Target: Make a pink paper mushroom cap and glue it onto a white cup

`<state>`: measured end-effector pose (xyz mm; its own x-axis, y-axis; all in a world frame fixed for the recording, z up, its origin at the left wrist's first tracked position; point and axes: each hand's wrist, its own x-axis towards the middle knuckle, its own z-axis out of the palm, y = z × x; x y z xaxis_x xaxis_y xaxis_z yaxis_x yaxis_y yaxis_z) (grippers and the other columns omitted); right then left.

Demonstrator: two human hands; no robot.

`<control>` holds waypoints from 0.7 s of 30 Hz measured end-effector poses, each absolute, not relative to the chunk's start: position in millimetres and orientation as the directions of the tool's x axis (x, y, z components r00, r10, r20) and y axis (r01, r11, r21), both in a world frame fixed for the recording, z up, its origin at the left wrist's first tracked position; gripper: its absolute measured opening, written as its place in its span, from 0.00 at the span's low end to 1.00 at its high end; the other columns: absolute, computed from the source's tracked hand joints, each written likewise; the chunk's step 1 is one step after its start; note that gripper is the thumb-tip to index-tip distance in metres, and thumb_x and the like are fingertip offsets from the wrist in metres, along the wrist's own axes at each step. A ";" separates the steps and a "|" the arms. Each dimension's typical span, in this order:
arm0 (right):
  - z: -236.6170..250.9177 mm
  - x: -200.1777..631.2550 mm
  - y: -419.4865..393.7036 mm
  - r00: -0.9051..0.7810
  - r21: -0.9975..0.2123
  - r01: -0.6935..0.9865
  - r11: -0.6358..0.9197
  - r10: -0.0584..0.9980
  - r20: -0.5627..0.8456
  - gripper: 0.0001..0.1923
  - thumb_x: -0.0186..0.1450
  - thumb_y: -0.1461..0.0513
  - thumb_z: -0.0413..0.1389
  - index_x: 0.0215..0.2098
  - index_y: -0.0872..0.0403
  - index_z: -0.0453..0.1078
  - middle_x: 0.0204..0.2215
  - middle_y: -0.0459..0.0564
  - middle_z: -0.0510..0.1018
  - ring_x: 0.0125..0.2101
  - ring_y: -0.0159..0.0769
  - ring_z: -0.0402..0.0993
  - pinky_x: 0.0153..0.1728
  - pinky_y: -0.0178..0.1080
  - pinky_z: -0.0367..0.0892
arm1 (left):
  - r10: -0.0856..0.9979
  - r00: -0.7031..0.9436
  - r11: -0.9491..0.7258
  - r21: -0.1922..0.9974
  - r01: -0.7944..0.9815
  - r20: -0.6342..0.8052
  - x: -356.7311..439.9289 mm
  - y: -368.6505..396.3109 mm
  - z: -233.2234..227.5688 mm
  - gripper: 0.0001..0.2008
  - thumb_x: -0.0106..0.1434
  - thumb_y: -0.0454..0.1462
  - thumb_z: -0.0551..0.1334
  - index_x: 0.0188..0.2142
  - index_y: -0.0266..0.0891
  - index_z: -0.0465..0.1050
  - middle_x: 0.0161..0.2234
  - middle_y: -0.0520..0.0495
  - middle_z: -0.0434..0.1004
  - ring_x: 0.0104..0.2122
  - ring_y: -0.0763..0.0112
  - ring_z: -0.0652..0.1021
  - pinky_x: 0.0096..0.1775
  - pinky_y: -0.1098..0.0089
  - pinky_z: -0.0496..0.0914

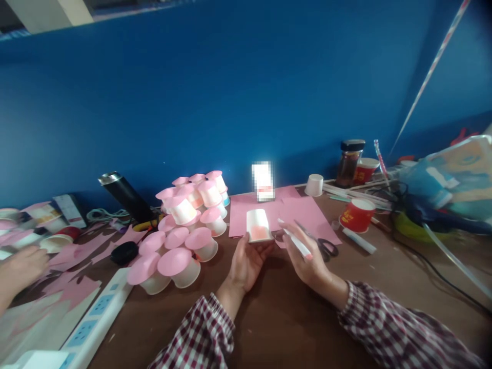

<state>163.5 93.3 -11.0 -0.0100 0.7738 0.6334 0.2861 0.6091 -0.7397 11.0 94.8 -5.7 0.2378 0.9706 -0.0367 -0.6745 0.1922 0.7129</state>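
A white paper cup [257, 220] with an orange-pink patch on its side rests in my left hand [244, 266], the fingers closed about its lower end. Just right of it, my right hand [309, 261] grips a white marker [296, 243] with an orange-red end. Whether the marker's tip is bare I cannot tell. Behind both hands lie sheets of pink paper [313, 215]. Dark-handled scissors [327, 249] lie partly hidden behind my right hand. To the left stand several paper cups topped with pink paper discs [175, 261], some of them stacked.
At the far left is another person's hand [23, 271], near pink scraps [82, 294] and a white power strip [92, 320]. A black flask [126, 197] leans behind. On the right are a red paper cup [358, 215], a jar [349, 164] and a dark cable [434, 269].
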 end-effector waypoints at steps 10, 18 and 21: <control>-17.8 162.5 93.5 -0.119 -0.772 0.207 0.601 0.799 0.590 0.15 0.67 0.60 0.48 0.51 0.52 0.64 0.47 0.56 0.73 0.47 0.42 0.72 0.46 0.45 0.71 | 0.966 0.249 0.225 0.675 -0.703 -0.063 8.8 98.7 -10.4 0.22 0.62 0.48 0.54 0.45 0.32 0.70 0.42 0.38 0.76 0.42 0.63 0.76 0.52 0.61 0.64; -14.8 161.7 91.9 -0.122 -0.741 0.297 0.603 0.793 0.596 0.16 0.66 0.63 0.50 0.53 0.52 0.64 0.47 0.55 0.74 0.47 0.42 0.72 0.47 0.44 0.70 | 0.980 0.180 0.185 0.687 -0.702 -0.080 9.1 100.7 -12.4 0.21 0.63 0.47 0.54 0.47 0.32 0.68 0.45 0.37 0.74 0.44 0.63 0.75 0.52 0.61 0.66; -14.0 161.5 91.2 -0.121 -0.748 0.294 0.595 0.799 0.588 0.15 0.67 0.63 0.49 0.52 0.52 0.64 0.47 0.55 0.74 0.46 0.42 0.72 0.47 0.44 0.69 | 0.984 0.141 0.180 0.682 -0.709 -0.113 8.6 102.1 -14.1 0.19 0.63 0.46 0.55 0.44 0.32 0.69 0.44 0.38 0.74 0.44 0.63 0.75 0.51 0.61 0.67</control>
<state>161.5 91.2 -14.0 -0.1209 0.7995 0.5884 0.2944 0.5950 -0.7479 8.6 102.1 -14.1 0.1407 0.9835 -0.1134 -0.7089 0.1801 0.6819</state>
